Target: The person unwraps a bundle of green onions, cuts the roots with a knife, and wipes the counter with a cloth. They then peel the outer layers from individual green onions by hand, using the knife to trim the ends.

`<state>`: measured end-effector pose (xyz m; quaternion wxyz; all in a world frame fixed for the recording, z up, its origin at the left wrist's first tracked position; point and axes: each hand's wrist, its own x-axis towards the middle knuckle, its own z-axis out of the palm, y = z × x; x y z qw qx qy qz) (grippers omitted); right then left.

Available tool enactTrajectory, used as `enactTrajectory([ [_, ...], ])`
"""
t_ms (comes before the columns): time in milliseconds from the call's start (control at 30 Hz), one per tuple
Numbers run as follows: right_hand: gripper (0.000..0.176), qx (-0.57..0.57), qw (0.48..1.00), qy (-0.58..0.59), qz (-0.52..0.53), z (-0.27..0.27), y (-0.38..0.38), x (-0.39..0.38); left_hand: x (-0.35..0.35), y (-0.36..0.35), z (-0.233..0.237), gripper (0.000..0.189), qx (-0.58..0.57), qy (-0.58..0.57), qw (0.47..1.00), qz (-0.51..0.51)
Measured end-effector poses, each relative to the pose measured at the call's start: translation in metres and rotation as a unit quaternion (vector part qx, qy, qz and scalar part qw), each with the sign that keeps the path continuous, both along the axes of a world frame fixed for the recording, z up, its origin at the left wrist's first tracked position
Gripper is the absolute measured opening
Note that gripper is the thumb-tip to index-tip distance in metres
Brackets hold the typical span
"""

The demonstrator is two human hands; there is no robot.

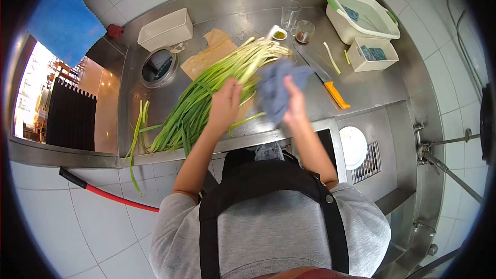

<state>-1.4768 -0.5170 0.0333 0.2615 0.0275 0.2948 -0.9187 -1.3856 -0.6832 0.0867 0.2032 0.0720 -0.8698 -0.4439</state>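
Note:
A large pile of spring onions (194, 101) lies across the steel counter, white ends at the upper right and green leaves at the lower left. My left hand (226, 104) is closed at the pile's near side, around a spring onion stalk whose pale part points up and right. In my right hand (294, 104) is a crumpled blue-grey cloth (276, 89), gripped just right of the white ends and slightly blurred. Brown paper (211, 51) shows beneath the pile. Right of the cloth lies a knife with an orange handle (337, 95), its blade pointing toward the glasses.
A small dish (279, 34) and two glasses (291, 13) stand behind. White tubs (336, 26) are at the back right, a long white container (165, 30) and round metal-rimmed vessel (158, 68) at left. A sink with a white plate (353, 148) is at right. Loose leaves hang over the front edge.

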Motion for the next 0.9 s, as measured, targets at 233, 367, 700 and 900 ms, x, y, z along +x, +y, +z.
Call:
enactTrajectory([
  [233, 0.03, 0.027, 0.999, 0.032, -0.025, 0.032, -0.014, 0.002, -0.001, 0.016, -0.012, 0.016, -0.064, 0.002, 0.992, -0.106],
  [367, 0.028, -0.023, 0.986, 0.042, -0.162, 0.048, 0.027, -0.052, 0.021, 0.005, 0.001, 0.017, -0.049, -0.017, 0.992, -0.116],
  [700, 0.035, 0.02, 0.995, 0.09, -0.028, 0.053, -0.008, 0.007, -0.004, 0.008, 0.009, 0.014, -0.062, 0.082, 0.992, -0.075],
  [900, 0.028, 0.15, 0.934, 0.325, -0.025, 0.07, -0.002, 0.0, -0.017, -0.023, 0.058, 0.024, -0.097, 0.172, 0.98, -0.039],
])
